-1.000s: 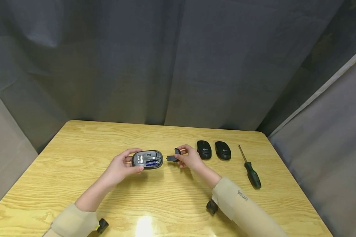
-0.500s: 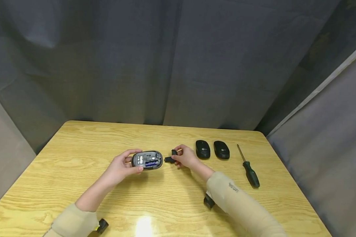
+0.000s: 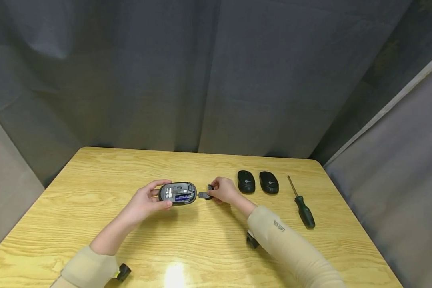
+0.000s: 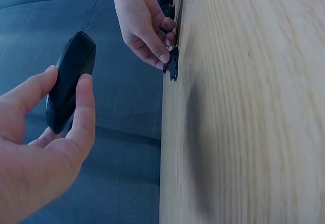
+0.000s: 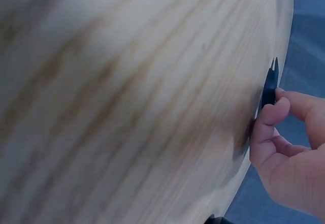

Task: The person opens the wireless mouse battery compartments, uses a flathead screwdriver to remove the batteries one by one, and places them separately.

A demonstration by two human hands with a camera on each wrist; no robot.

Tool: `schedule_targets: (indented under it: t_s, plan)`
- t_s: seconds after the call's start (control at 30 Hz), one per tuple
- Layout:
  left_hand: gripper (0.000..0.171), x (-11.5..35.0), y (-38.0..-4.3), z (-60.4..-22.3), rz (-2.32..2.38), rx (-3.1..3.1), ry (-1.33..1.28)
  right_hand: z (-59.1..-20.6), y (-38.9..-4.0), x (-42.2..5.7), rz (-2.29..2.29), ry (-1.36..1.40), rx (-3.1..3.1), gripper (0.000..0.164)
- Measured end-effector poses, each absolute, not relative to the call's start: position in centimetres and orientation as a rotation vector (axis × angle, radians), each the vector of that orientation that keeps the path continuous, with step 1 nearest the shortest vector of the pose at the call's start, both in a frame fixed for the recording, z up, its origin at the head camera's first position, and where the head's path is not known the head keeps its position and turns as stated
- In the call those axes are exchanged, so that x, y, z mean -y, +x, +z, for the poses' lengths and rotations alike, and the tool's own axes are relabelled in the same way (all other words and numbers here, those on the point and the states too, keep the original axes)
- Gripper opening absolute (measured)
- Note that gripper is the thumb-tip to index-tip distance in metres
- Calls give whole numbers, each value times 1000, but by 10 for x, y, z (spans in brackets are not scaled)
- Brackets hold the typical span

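My left hand (image 3: 147, 200) grips a black computer mouse (image 3: 178, 193) by its left end, above the table. Its underside faces up with the battery bay uncovered, and a blue battery (image 3: 183, 197) lies inside. In the left wrist view, thumb and fingers hold the mouse (image 4: 71, 82) from both sides. Just to its right, my right hand (image 3: 225, 190) pinches a small dark battery cover (image 3: 203, 195) with a curved end and a narrow tongue pointing at the mouse. The right wrist view shows the cover (image 5: 270, 84) edge-on between thumb and finger, close over the tabletop.
Two black mice (image 3: 246, 181) (image 3: 269, 182) stand right way up beyond my right hand. Farther right lies a screwdriver (image 3: 304, 212) with a dark green handle. The wooden table (image 3: 129, 168) ends at a grey curtain (image 3: 158, 80) behind.
My right hand has moved a little left and lowered the battery cover to the tabletop, its flat face now turned up. The mouse in my left hand has barely shifted.
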State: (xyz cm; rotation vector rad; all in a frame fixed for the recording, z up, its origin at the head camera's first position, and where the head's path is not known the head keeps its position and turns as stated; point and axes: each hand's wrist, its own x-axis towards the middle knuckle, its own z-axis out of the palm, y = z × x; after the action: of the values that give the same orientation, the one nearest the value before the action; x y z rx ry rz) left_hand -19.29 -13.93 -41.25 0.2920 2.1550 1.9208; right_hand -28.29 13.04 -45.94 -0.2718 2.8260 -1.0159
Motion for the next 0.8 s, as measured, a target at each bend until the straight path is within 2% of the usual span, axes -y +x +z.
schedule_targets:
  t_s: [0.17,0.4,0.63,0.8]
  plan:
    - [68,142,-195,-412,1914,-2139,291,-459,-283,-133,-920,-320,-2894,29]
    - [70,144,-196,-410,1935,-2107,237,-452,-279,-141,-1099,-299,-2738,33]
    - [70,149,-196,-412,2017,-1970,281,-436,-270,-152,-1116,-321,-2719,39]
    - [71,150,-196,-414,2037,-1925,293,-419,-260,-159,-1067,-375,-2777,36]
